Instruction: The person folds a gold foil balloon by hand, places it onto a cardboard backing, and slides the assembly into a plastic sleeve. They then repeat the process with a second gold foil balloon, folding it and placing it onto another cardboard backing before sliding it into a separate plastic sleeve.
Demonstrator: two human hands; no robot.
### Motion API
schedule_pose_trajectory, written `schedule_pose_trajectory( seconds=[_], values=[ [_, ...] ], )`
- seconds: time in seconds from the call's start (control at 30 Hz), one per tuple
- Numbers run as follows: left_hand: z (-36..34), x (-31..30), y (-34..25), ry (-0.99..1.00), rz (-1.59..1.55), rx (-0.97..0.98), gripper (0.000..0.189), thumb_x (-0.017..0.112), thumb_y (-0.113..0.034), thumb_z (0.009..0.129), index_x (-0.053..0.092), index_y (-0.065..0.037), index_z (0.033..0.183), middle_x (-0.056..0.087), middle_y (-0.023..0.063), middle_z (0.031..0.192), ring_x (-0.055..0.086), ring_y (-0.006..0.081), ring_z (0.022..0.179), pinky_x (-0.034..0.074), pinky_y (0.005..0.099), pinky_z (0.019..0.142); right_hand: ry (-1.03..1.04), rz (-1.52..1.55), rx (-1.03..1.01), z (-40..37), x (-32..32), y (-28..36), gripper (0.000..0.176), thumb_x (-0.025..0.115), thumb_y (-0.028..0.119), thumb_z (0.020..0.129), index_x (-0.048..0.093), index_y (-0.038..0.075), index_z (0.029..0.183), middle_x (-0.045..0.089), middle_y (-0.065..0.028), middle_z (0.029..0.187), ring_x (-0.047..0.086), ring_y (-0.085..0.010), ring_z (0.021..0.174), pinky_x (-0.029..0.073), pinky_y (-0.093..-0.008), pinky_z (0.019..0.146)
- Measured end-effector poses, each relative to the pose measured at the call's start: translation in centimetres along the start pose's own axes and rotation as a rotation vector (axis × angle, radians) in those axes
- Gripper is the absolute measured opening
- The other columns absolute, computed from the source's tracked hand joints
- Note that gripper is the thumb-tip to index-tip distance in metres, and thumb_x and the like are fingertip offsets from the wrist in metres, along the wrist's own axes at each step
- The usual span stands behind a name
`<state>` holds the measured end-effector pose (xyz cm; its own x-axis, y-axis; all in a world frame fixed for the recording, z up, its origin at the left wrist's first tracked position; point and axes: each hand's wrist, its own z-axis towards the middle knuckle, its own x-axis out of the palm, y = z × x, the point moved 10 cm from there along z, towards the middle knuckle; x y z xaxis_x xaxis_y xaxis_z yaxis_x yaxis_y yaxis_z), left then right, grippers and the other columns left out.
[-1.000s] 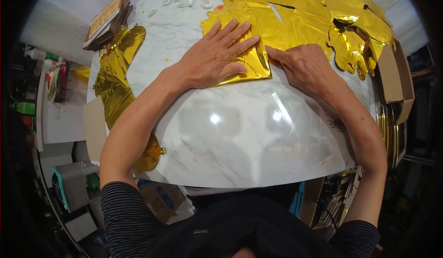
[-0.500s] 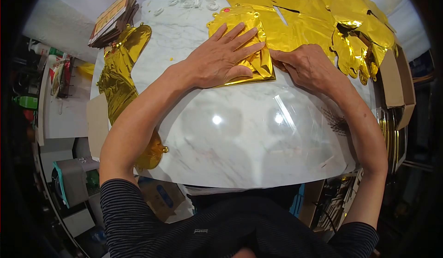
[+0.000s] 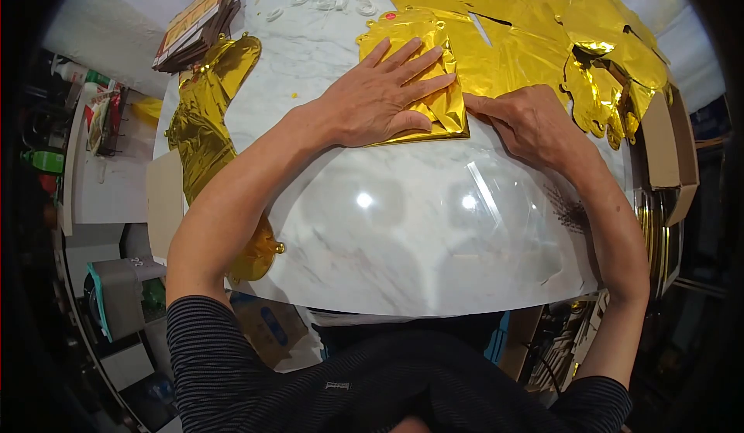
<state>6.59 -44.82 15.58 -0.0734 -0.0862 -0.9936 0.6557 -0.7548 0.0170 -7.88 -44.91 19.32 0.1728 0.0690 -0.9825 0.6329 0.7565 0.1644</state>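
Observation:
A gold foil balloon [image 3: 401, 31], folded into a flat packet with a small red spot near its top, lies on the marbled white table. My left hand [image 3: 387, 96] presses flat on it, fingers spread. At the packet's right edge is my right hand [image 3: 527, 119], its fingers curled in and the index fingertip against the edge; what lies between thumb and finger is mostly hidden. More gold foil balloons [image 3: 511, 45] spread behind and to the right. Another long gold foil balloon [image 3: 198, 134] drapes down the left side, partly behind my left forearm.
Several white coiled pieces [image 3: 329, 0] lie at the back. A stack of printed cards or packets [image 3: 198, 26] stands at the back left. Clear plastic sheeting [image 3: 504, 216] rests on the table's right front. An open cardboard box [image 3: 670, 138] adjoins the right edge.
My right index fingertip has slid slightly toward me along the packet's edge. My left hand stays flat on the packet. The whole view has shifted slightly.

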Motion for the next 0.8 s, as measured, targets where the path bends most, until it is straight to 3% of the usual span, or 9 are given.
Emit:
schedule_pose_trajectory(
  seconds=[0.07, 0.4, 0.6, 0.7, 0.77, 0.8],
  values=[
    [0.0, -0.2, -0.1, -0.027, -0.019, 0.008, 0.076, 0.038, -0.065, 0.107, 0.034, -0.022, 0.169, 0.025, 0.0138, 0.177, 0.018, 0.0371, 0.163, 0.011, 0.0530, 0.133, -0.040, 0.014, -0.062, 0.2, 0.2, -0.3, 0.033, 0.065, 0.017, 0.096, 0.073, 0.022, 0.128, 0.069, -0.0160, 0.073, 0.068, -0.0386, 0.069, 0.052, -0.0493, 0.062],
    [0.1, 0.0, -0.2, 0.013, -0.008, 0.036, 0.076, 0.034, -0.066, 0.107, 0.035, -0.023, 0.169, 0.027, 0.0091, 0.177, 0.019, 0.0374, 0.163, 0.009, 0.0547, 0.133, 0.062, -0.070, -0.087, 1.0, 0.6, -0.5, 0.035, 0.064, 0.015, 0.095, 0.071, 0.023, 0.129, 0.067, -0.0165, 0.071, 0.068, -0.0382, 0.068, 0.052, -0.0487, 0.063],
    [0.1, 0.1, -0.2, 0.034, 0.006, 0.036, 0.073, 0.040, -0.061, 0.108, 0.033, -0.024, 0.170, 0.025, 0.0077, 0.177, 0.020, 0.0377, 0.163, 0.012, 0.0551, 0.132, 0.072, -0.152, -0.101, 0.9, 0.6, -0.1, 0.036, 0.065, 0.015, 0.094, 0.072, 0.023, 0.128, 0.068, -0.0139, 0.071, 0.069, -0.0359, 0.067, 0.052, -0.0472, 0.062],
    [0.2, 0.0, -0.3, 0.043, -0.007, 0.039, 0.071, 0.043, -0.058, 0.108, 0.033, -0.024, 0.170, 0.025, 0.0077, 0.178, 0.021, 0.0376, 0.163, 0.013, 0.0550, 0.132, 0.048, -0.118, -0.150, 0.1, 0.1, 0.5, 0.035, 0.066, 0.016, 0.098, 0.072, 0.021, 0.132, 0.071, -0.0083, 0.081, 0.068, -0.0332, 0.071, 0.049, -0.0454, 0.061],
    [0.1, 0.1, -0.3, 0.042, -0.019, 0.037, 0.070, 0.044, -0.056, 0.108, 0.034, -0.024, 0.169, 0.026, 0.0078, 0.177, 0.021, 0.0375, 0.163, 0.014, 0.0550, 0.131, -0.069, -0.069, -0.125, -0.8, -1.3, 0.6, 0.038, 0.068, 0.010, 0.093, 0.072, 0.015, 0.130, 0.073, -0.0078, 0.096, 0.071, -0.0314, 0.081, 0.052, -0.0442, 0.065],
    [0.0, 0.1, -0.3, 0.040, -0.019, 0.035, 0.070, 0.044, -0.056, 0.108, 0.034, -0.024, 0.169, 0.026, 0.0078, 0.177, 0.021, 0.0375, 0.163, 0.014, 0.0550, 0.131, -0.069, -0.070, -0.127, -1.0, -1.0, 0.9, 0.038, 0.068, 0.010, 0.093, 0.072, 0.015, 0.130, 0.073, -0.0078, 0.096, 0.071, -0.0314, 0.081, 0.052, -0.0442, 0.065]
  ],
)
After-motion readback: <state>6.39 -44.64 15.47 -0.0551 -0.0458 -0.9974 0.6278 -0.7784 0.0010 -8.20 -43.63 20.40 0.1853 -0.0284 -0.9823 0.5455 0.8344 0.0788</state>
